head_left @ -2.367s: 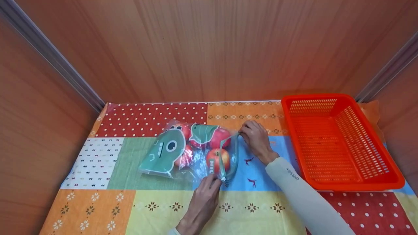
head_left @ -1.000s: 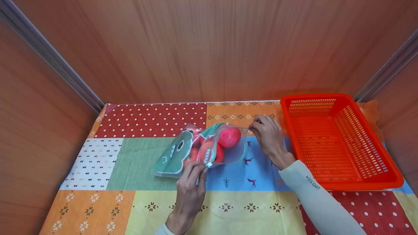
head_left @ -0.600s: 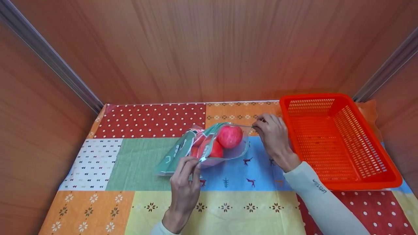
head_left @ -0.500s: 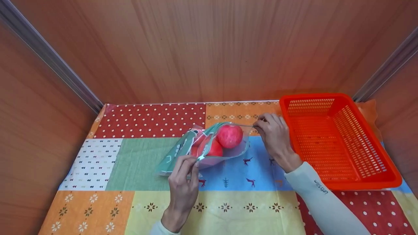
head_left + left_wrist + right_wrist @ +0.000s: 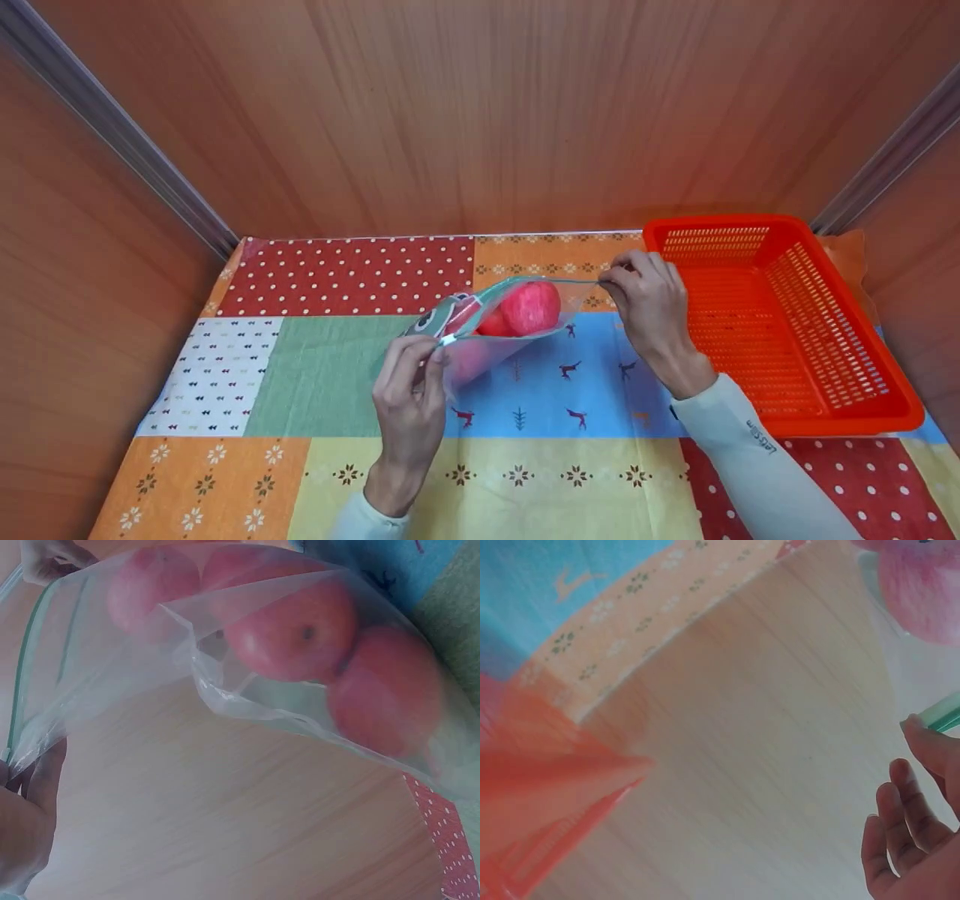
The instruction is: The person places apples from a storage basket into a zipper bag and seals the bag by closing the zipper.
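Note:
A clear zip bag point(image 5: 491, 356) with a green monster print holds several red apples point(image 5: 531, 307). Its mouth gapes toward the right, showing the apples inside. My left hand point(image 5: 409, 401) pinches the near corner of the mouth, beside the white zip slider point(image 5: 448, 340). At the far corner, my right hand point(image 5: 651, 315) pinches the green zip edge between thumb and fingers. From the left wrist, apples point(image 5: 292, 630) press against the clear side of the bag point(image 5: 127, 667). In the right wrist view, the zip edge point(image 5: 945, 714) meets my thumb and forefinger. The bag's bottom is partly hidden behind my left hand.
An orange-red plastic basket point(image 5: 750, 431) stands at the right, close to my right hand and forearm. A patchwork cloth point(image 5: 330, 360) covers the table. Wood-grain panels point(image 5: 465, 112) rise behind and on both sides.
Both hands have drawn apart and upward, stretching the bag's mouth wider and raising it. The near edge has tilted up, hiding more of the front apple. The basket has stayed put.

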Available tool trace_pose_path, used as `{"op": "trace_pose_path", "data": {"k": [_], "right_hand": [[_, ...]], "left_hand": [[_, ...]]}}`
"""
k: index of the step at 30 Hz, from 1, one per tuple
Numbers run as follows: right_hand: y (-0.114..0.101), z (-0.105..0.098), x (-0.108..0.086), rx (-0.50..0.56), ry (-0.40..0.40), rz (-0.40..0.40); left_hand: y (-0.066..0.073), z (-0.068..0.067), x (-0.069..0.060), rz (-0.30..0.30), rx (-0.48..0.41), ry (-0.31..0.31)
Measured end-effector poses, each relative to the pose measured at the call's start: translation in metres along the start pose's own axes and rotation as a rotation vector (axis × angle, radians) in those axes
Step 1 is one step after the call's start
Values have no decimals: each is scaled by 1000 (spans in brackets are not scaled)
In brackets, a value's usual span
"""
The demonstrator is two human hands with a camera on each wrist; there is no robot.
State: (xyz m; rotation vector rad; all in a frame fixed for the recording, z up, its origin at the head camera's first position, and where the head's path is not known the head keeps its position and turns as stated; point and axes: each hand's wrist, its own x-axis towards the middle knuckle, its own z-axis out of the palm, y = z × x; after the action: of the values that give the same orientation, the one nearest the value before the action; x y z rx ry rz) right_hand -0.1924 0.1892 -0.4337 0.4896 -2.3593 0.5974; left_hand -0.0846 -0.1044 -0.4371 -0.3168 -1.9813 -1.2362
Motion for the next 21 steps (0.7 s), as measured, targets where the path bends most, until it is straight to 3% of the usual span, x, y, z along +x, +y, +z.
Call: {"op": "trace_pose_path", "data": {"k": [8, 21], "right_hand": [[1, -11, 3, 13, 2, 24], [1, -34, 10, 31, 51, 39]], "left_hand": [[3, -1, 12, -25, -60, 24], [7, -1, 30, 6, -68, 43]]}}
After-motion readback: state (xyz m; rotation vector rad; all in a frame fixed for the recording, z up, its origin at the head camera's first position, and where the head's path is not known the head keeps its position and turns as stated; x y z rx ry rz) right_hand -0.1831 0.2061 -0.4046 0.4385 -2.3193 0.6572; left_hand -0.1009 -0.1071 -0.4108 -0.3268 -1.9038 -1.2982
